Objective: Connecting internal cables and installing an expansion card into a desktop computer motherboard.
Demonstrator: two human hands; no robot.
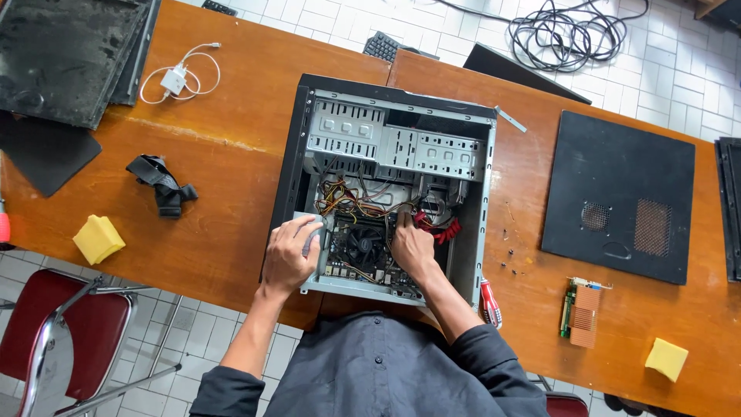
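Left hand point(289, 255) fingers curled on near-left edge of open PC case point(386, 193), mid-surface. Right hand point(411, 245) inside by fan cooler point(363, 245), finger state unclear. Risk: snagging red cables point(441, 229) or wire bundle point(351, 202) beyond, loose screws point(508, 249) rolling off

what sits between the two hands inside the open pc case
In the head view, the round black cooler fan on the motherboard lies between the left hand and the right hand.

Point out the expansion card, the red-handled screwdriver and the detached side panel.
expansion card point(583, 312): head view, on its copper-coloured heatsink.
red-handled screwdriver point(489, 300): head view, on its handle.
detached side panel point(617, 174): head view, on its bare black face.
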